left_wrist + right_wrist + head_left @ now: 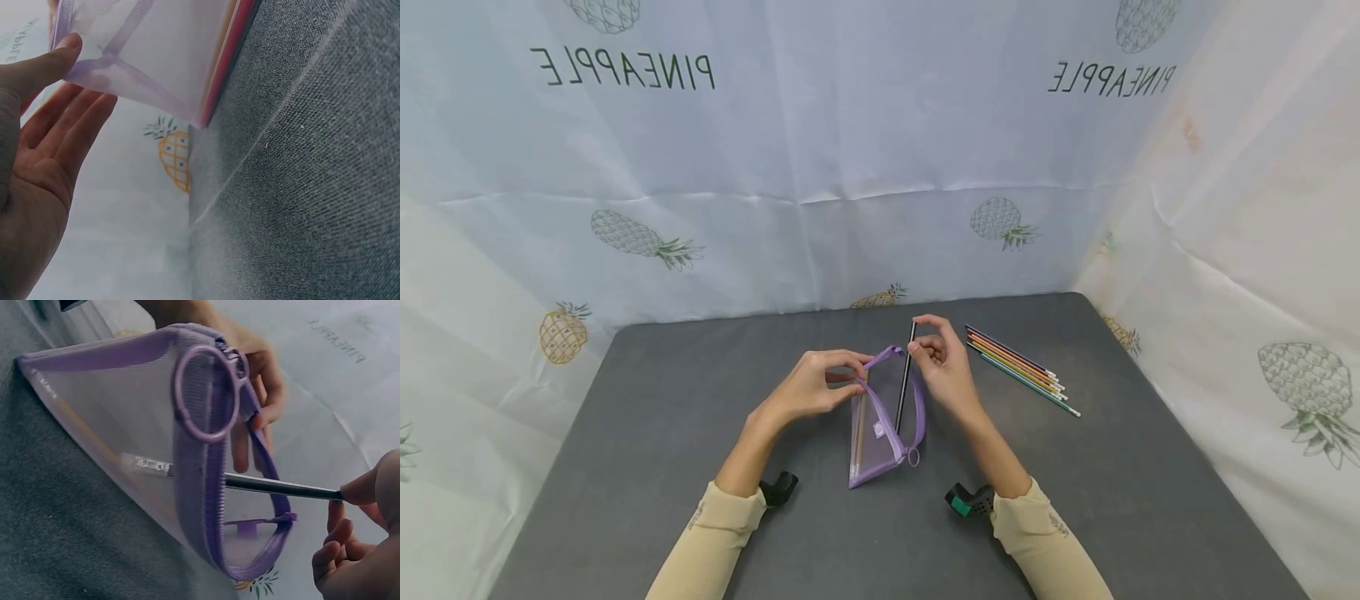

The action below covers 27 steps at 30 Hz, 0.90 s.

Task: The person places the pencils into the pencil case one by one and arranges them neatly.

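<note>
A see-through mesh zip pouch point(891, 477) with purple edging stands with its mouth spread wide. My left hand point(820, 383) pinches one side of its rim between thumb and fingers. From the other side, my right hand point(951, 371) grips a black pencil point(905, 382) near its upper end, between thumb and forefinger. The pencil slants through the pouch mouth, and its white eraser end point(147, 464) shows through the mesh in the right wrist view. A yellow pencil point(84, 425) lies inside along the pouch's lower side. A round zip pull point(178, 394) hangs at the pouch corner.
To the right, several pencils point(1018, 367) in different colours lie side by side, white erasers toward the near right. The grey table point(662, 467) is backed by a pineapple-print curtain point(880, 250). Black devices point(967, 500) sit at both wrists.
</note>
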Tool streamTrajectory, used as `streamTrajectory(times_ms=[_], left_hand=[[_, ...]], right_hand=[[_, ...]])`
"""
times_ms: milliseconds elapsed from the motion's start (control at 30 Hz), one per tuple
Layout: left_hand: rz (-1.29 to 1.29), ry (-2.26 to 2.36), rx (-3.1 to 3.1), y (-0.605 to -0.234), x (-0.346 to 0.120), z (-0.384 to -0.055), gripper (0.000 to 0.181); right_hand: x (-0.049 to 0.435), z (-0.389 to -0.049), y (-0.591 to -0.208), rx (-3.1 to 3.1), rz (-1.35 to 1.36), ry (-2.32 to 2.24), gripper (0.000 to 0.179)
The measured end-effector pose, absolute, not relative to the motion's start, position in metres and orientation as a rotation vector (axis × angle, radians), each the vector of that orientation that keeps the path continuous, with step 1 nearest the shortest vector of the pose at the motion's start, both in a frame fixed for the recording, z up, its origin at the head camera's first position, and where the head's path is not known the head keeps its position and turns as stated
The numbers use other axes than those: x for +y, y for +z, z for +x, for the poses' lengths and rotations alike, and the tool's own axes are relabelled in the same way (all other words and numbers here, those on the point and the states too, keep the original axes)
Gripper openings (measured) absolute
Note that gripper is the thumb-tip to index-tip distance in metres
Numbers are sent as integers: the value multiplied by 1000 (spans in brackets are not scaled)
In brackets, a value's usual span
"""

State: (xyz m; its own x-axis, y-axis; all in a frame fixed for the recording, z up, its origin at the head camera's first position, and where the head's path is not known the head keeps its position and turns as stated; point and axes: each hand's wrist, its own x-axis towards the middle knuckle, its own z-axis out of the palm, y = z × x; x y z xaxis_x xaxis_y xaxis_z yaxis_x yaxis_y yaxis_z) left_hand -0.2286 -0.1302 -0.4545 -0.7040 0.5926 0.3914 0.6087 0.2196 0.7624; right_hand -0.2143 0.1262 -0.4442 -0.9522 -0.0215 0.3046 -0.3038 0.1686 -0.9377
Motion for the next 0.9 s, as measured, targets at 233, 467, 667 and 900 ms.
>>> streamTrajectory(times_ms=[233,467,667,900], left_hand=[[-1202,-1525,-2443,-458,-130,-228,16],[-1154,-1508,-2464,-456,-130,-228,16],[-1136,-1583,-2462,-456,-129,-227,17],[-1113,-1688,-2462,-455,-126,-226,18]], right_hand=[[120,-210,-450,-2346,302,1740,39],[117,-210,-453,-2446,296,1700,37],[117,-210,-457,-2534,321,1652,36],[118,-209,-458,-2608,358,1569,33]])
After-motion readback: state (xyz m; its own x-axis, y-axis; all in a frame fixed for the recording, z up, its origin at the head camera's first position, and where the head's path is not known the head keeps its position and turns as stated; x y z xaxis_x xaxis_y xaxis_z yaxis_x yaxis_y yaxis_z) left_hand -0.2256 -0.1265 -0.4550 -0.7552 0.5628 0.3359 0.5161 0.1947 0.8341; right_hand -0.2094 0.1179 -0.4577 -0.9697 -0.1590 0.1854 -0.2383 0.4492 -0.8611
